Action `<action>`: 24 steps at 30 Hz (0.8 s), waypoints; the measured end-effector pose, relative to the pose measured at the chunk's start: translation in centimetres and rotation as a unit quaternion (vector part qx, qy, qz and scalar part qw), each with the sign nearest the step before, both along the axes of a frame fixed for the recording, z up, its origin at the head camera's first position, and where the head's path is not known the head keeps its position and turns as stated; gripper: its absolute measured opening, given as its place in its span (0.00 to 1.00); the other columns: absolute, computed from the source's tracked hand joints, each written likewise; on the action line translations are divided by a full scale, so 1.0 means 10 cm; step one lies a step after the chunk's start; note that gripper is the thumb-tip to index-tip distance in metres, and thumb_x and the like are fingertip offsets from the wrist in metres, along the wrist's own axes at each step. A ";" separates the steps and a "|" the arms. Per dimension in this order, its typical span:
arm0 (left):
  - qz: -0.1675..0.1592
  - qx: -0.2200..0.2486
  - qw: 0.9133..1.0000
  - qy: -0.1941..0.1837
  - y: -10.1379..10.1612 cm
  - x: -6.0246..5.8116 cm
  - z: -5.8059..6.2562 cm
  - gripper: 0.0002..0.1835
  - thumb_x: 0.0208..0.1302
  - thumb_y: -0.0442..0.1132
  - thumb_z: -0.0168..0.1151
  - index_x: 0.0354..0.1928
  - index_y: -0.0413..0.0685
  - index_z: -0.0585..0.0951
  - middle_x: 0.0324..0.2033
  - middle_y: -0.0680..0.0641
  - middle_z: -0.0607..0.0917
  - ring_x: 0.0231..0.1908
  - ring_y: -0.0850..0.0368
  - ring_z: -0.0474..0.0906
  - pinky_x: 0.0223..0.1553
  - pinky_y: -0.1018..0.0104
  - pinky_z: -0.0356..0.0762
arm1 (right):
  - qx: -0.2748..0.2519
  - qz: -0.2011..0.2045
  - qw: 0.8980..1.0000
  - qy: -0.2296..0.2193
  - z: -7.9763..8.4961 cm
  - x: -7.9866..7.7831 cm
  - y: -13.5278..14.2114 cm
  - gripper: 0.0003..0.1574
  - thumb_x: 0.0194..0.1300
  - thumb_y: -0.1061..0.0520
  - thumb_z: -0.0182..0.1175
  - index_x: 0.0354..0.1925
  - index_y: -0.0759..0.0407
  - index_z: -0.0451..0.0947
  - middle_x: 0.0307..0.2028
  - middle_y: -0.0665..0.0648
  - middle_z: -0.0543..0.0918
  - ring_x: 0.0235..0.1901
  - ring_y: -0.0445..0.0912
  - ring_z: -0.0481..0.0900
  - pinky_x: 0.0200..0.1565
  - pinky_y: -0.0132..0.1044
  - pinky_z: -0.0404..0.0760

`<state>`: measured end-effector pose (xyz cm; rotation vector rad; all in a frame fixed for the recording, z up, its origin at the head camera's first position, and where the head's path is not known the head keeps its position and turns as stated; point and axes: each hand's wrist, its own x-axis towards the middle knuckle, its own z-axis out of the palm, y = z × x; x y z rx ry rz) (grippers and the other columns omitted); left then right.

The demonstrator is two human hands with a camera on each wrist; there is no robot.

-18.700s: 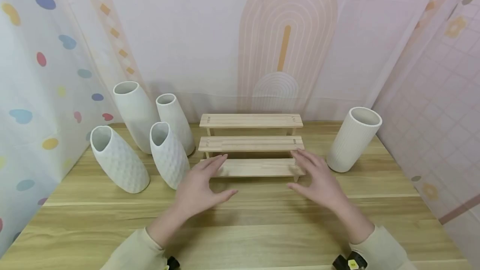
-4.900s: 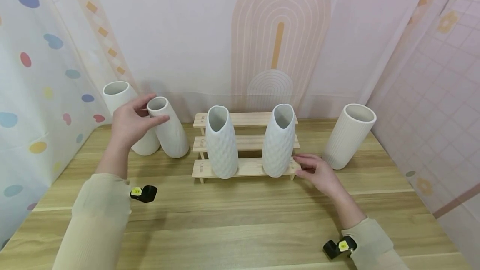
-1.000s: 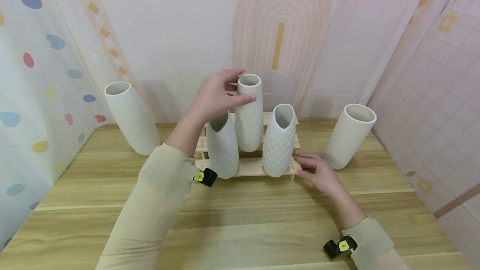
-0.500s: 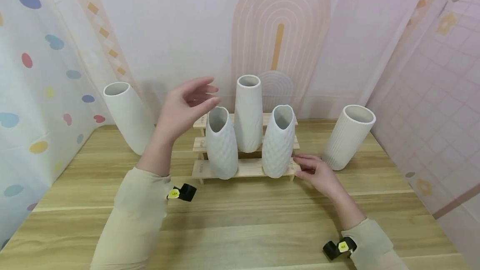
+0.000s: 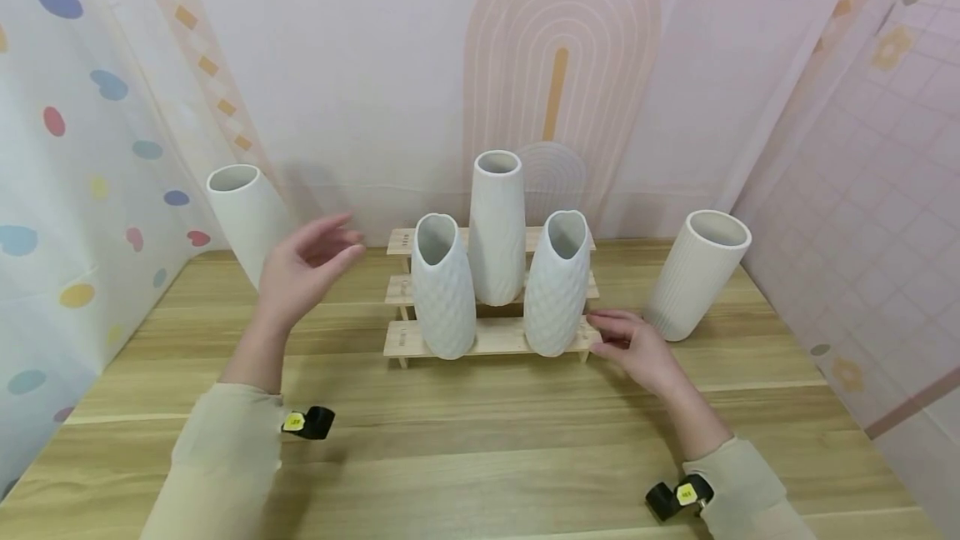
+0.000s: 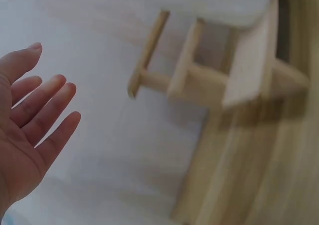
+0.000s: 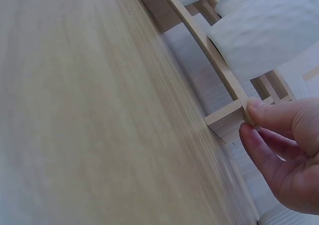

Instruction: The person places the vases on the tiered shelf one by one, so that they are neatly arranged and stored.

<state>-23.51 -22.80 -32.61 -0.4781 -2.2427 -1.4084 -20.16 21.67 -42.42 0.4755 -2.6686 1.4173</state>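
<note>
My left hand (image 5: 300,273) hovers with relaxed fingers in front of a tall smooth white vase (image 5: 251,211), partly hiding it. In the left wrist view that hand (image 6: 30,120) holds nothing. My right hand (image 5: 633,348) pinches the right end of the bottom step of a three-tier wooden stand (image 5: 498,336); the right wrist view shows the thumb and fingers (image 7: 269,113) on the board's corner. Two dimpled white vases (image 5: 445,298) (image 5: 557,294) stand upright on the bottom step. Behind them a slim white vase (image 5: 498,232) stands on the middle step.
A ribbed white vase (image 5: 699,273) stands on the wooden table (image 5: 480,457) right of the stand, close behind my right hand. Patterned cloth (image 5: 360,65) hangs behind the table and along both sides.
The slim vase, earlier on the table at left, now stands on the middle step. My left hand has let go of it and moved back left. The right hand stays at the stand's corner.
</note>
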 end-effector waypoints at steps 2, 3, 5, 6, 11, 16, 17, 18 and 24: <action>0.011 0.004 1.000 -0.004 -0.14 0.01 -0.10 0.24 0.63 0.31 0.68 0.61 0.36 0.78 0.43 0.49 0.88 0.40 0.71 0.82 0.43 0.80 0.77 | -0.001 0.001 1.000 0.001 0.00 0.00 0.00 0.25 0.63 0.65 0.67 0.58 0.71 0.78 0.59 0.68 0.76 0.51 0.58 0.79 0.48 0.39 0.81; 0.017 0.006 1.000 -0.005 -0.21 0.01 -0.14 0.24 0.63 0.30 0.68 0.60 0.35 0.78 0.42 0.53 0.87 0.40 0.71 0.82 0.43 0.80 0.77 | -0.001 0.000 1.000 0.001 0.00 0.00 0.00 0.25 0.63 0.65 0.67 0.58 0.71 0.78 0.59 0.68 0.76 0.50 0.58 0.79 0.48 0.39 0.81; 0.033 0.015 0.999 -0.010 -0.36 0.03 -0.22 0.23 0.62 0.29 0.68 0.60 0.35 0.78 0.41 0.59 0.87 0.39 0.72 0.82 0.43 0.81 0.77 | -0.002 0.000 1.000 0.003 -0.01 -0.01 0.00 0.25 0.62 0.66 0.67 0.57 0.71 0.78 0.58 0.68 0.76 0.50 0.58 0.79 0.47 0.37 0.81; 0.045 0.020 0.999 -0.015 -0.43 0.04 -0.25 0.23 0.62 0.30 0.68 0.60 0.35 0.78 0.40 0.62 0.86 0.39 0.72 0.81 0.43 0.81 0.77 | -0.002 0.000 1.000 0.003 -0.01 -0.01 0.00 0.25 0.62 0.66 0.67 0.57 0.71 0.78 0.58 0.68 0.76 0.50 0.58 0.79 0.47 0.36 0.80; 0.115 0.040 0.992 -0.037 -0.75 0.13 -0.28 0.22 0.62 0.34 0.69 0.58 0.37 0.80 0.40 0.65 0.86 0.40 0.73 0.81 0.42 0.84 0.74 | -0.001 0.003 1.000 0.009 -0.01 -0.01 0.00 0.25 0.62 0.66 0.67 0.57 0.72 0.78 0.58 0.69 0.76 0.49 0.58 0.80 0.46 0.34 0.80; 0.160 0.049 0.985 -0.053 -0.97 0.21 -0.20 0.24 0.62 0.36 0.70 0.60 0.39 0.79 0.38 0.68 0.85 0.40 0.75 0.80 0.41 0.86 0.73 | -0.002 0.003 1.000 0.008 -0.02 -0.01 0.00 0.25 0.62 0.66 0.67 0.57 0.72 0.78 0.58 0.69 0.76 0.49 0.57 0.80 0.46 0.34 0.80; 0.167 0.049 0.983 -0.057 -1.00 0.22 -0.18 0.24 0.62 0.36 0.70 0.60 0.40 0.79 0.38 0.69 0.85 0.40 0.75 0.80 0.41 0.86 0.73 | -0.002 0.002 1.000 0.007 -0.02 -0.01 0.00 0.25 0.62 0.66 0.67 0.57 0.72 0.78 0.58 0.69 0.76 0.49 0.57 0.79 0.46 0.34 0.80; 0.172 0.052 0.982 -0.061 -1.04 0.23 -0.17 0.25 0.62 0.36 0.70 0.61 0.43 0.79 0.38 0.69 0.84 0.40 0.74 0.80 0.41 0.86 0.73 | -0.002 0.001 1.000 0.006 -0.02 -0.01 0.01 0.25 0.62 0.66 0.67 0.57 0.72 0.78 0.58 0.69 0.76 0.49 0.57 0.79 0.46 0.34 0.80; 0.208 0.017 0.973 -0.103 -1.16 0.19 -0.08 0.34 0.61 0.43 0.72 0.69 0.52 0.72 0.51 0.64 0.79 0.53 0.71 0.72 0.55 0.80 0.69 | 0.001 0.001 1.000 0.006 -0.01 -0.01 0.01 0.25 0.62 0.66 0.67 0.57 0.71 0.78 0.58 0.68 0.76 0.49 0.57 0.79 0.46 0.35 0.80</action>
